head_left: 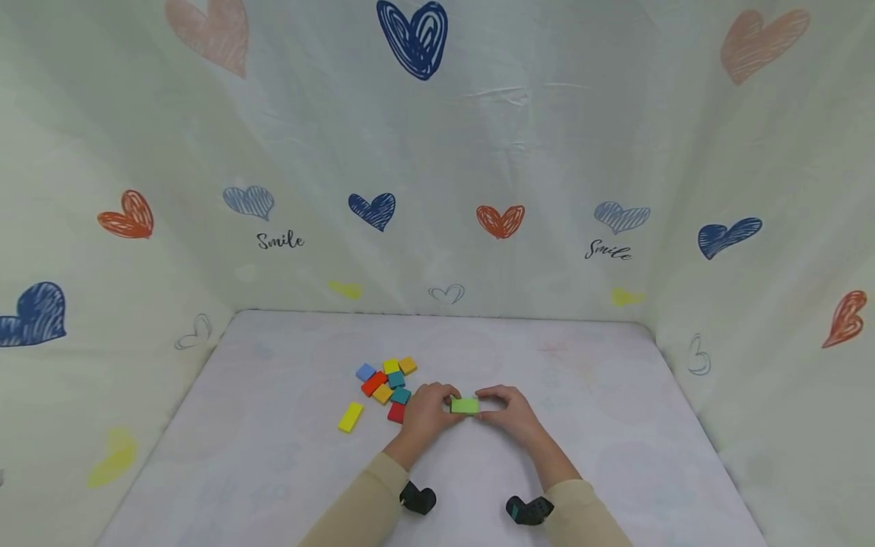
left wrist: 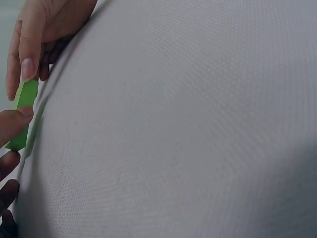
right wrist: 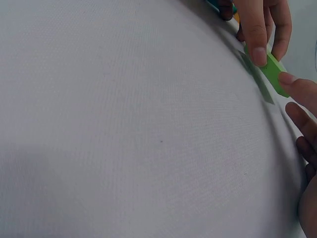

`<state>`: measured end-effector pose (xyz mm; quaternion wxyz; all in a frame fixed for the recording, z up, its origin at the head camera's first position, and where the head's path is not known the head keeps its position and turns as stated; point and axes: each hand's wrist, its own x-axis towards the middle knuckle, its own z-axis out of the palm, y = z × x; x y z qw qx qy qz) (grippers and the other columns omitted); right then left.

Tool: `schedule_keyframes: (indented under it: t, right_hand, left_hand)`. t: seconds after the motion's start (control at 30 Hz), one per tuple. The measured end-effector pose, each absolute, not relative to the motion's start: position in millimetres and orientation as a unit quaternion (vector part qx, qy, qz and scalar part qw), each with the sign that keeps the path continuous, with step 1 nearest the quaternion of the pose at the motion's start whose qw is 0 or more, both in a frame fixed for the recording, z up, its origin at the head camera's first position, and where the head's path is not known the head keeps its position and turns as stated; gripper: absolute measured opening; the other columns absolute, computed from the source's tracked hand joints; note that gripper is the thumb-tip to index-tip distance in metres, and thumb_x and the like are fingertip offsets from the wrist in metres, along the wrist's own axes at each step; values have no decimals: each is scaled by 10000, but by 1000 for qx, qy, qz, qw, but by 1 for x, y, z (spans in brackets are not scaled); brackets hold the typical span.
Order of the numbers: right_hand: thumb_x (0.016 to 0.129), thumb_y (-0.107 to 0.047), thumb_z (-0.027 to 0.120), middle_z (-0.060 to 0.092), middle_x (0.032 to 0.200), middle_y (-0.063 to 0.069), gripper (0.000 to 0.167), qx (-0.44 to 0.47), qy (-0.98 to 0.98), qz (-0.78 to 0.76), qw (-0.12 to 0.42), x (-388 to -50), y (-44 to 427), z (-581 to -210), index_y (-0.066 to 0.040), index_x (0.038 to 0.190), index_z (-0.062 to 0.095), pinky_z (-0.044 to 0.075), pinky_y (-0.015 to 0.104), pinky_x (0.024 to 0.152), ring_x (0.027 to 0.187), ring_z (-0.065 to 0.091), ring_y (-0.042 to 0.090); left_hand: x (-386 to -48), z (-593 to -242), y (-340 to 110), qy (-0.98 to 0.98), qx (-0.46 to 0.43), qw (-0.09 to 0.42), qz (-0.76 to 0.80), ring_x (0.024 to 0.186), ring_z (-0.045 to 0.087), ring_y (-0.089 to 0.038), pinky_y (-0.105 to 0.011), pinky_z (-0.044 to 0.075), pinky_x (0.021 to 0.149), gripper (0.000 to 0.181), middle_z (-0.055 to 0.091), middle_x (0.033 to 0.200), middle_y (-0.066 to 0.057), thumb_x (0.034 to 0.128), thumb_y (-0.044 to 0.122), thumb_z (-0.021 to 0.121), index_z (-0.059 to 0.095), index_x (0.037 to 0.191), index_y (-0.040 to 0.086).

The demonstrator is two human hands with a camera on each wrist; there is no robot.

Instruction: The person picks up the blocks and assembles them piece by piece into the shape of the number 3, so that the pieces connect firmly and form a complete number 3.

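– Where's the green blk (head_left: 465,406)?
– Btwn the hands: L hand (head_left: 427,414) pinching one end, R hand (head_left: 514,414) the other.
– Other blks (head_left: 382,393)?
– Clustered left of & beyond L hand.

The head view looks forward and down from above, far enough back to take in the tabletop (head_left: 588,365) and the heart-printed backdrop (head_left: 437,144) beyond it. The wrist views sit low and much nearer — white surface fills most of each, with the left hand (head_left: 428,410) and right hand (head_left: 513,414) crowded toward the left edge in one, the right edge in the other. All three share the green block (head_left: 465,406).
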<state>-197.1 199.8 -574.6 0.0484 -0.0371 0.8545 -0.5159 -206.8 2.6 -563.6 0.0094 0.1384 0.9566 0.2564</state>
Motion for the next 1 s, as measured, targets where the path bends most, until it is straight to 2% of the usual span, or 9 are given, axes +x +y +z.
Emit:
schedule_keyframes:
  t: [0.27, 0.57, 1.0]
  right_hand:
    - [736, -138, 849, 667, 1029, -57, 273, -24, 863, -501, 53, -197, 197, -571, -190, 989, 762, 334, 555, 1031, 1168, 507, 295]
    - [731, -118, 851, 671, 995, -55, 257, -43, 871, -487, 48, -197, 197, -573, -157, 969, 764, 346, 551, 1012, 1139, 506, 289]
    - [735, -134, 849, 670, 1008, -53, 263, -44, 883, -465, 37, -198, 197, -577, -163, 981, 764, 341, 560, 1015, 1148, 500, 300]
  left_hand:
    - [-206, -566, 3, 959, 142, -2, 245, 737, 462, -110, -244, 394, 622, 293, 553, 764, 117, 744, 358, 849, 734, 982, 231]
    - [-204, -566, 1, 959, 150, -2, 239, 739, 454, -114, -246, 395, 620, 289, 544, 762, 123, 747, 348, 848, 738, 985, 227]
    - [-205, -566, 1, 957, 153, 2, 246, 754, 461, -116, -253, 403, 636, 279, 557, 778, 118, 755, 327, 844, 740, 991, 219]
